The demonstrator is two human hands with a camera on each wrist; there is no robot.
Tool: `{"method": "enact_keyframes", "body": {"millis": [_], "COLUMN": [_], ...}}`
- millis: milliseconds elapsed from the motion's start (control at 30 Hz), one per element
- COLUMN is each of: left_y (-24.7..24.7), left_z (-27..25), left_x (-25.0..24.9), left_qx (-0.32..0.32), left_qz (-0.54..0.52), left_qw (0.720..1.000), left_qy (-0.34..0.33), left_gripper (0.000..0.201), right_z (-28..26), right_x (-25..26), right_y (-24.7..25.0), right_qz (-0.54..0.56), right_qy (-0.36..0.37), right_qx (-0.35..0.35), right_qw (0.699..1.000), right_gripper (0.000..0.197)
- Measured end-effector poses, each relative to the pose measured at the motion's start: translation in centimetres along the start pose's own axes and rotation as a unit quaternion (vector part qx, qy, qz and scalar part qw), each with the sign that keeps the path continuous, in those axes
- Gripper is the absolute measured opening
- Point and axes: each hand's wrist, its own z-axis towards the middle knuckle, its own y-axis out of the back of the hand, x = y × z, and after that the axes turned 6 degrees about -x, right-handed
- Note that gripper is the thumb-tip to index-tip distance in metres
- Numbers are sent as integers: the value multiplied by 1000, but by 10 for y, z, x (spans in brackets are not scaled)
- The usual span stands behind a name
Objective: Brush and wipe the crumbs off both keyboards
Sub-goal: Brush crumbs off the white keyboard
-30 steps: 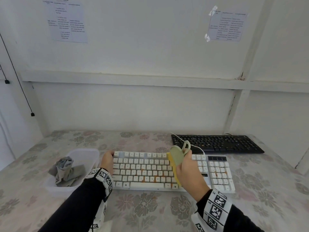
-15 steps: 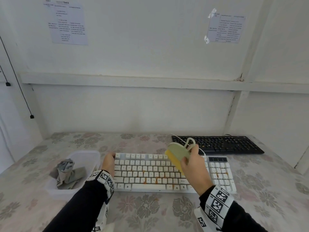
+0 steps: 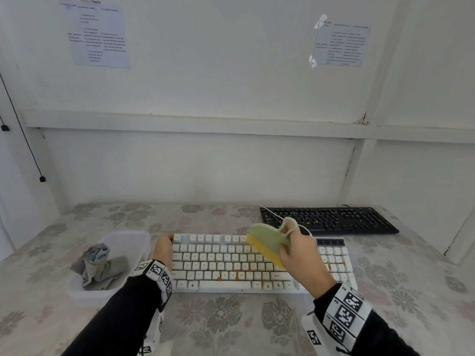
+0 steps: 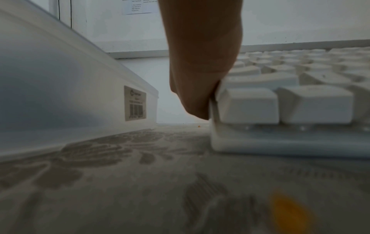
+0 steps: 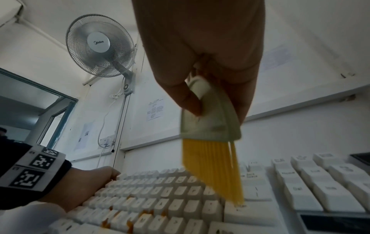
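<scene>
The white keyboard (image 3: 231, 263) lies in front of me, with orange crumbs (image 3: 219, 278) between its lower keys. My left hand (image 3: 164, 245) grips its left edge, a finger pressed on the side (image 4: 200, 63) of the white keyboard (image 4: 300, 102). My right hand (image 3: 288, 242) holds a pale green brush (image 3: 267, 240) with yellow bristles (image 5: 212, 166). The brush is tilted over the right part of the main key block. In the right wrist view the bristle tips reach the keys. The black keyboard (image 3: 329, 219) lies behind, to the right, with a few specks on it.
A clear plastic tub (image 3: 128, 235) holding a grey cloth (image 3: 100, 263) stands just left of the white keyboard. A white cable (image 3: 272, 213) runs across the black keyboard's left end. The wall is close behind; a fan (image 5: 100, 45) hangs on the left wall.
My right hand has carried the brush from the front key rows up toward the back rows and tilted it. The left hand has stayed on the keyboard's left edge.
</scene>
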Motion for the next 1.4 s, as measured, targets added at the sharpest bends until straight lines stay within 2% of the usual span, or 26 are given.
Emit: {"method": "enact_keyframes", "body": {"millis": [100,167,400,533,633,700,800,900,1033,1167,1267,1400], "left_y": [0,0,-1,-1,-1,-1,-1,-1,-1,-1,-1,-1], "left_z": [-1,-1,-1,-2,-3,-3,-3,-1,-1,-1,1,3], "left_x": [0,0,0,-1,-1,-1,-1,-2,-1,-1,0,-1], "left_qx": [0,-3,-3,-8,-12,-13,-12,-16,-19,-19,-23,-29], "left_qz": [-2,-4,1,-1,-1,3,5,3,0,7,8,4], "left_qw": [1000,1000,1000,1000,1000,1000,1000,1000,1000,1000,1000,1000], "left_qy": [1,4,1,3,3,0,-1,0,-2,-7,-12,-10], "left_gripper": [38,36,38,35,35,36,37,34,37,42,40,41], "right_z": [6,8,12,16,22,24,24,21,18,15,14,15], "right_x": [-4,-11,-36,-29,-20,-17,-21,-34,-53,-72,-79,-73], "right_y": [-3,-5,16,20,8,-3,-11,-2,20,39,50,53], "right_qz": [-2,-11,-157,-74,-8,-3,-20,-34,-81,-93,-107,-85], "right_qy": [27,26,-53,-4,45,58,47,14,-50,-85,-84,-43], "right_qx": [42,52,17,4,21,45,71,51,29,8,-1,-2], "right_qw": [999,998,986,997,999,997,996,998,995,992,991,995], "right_gripper": [20,27,50,38,44,51,52,51,32,27,31,33]}}
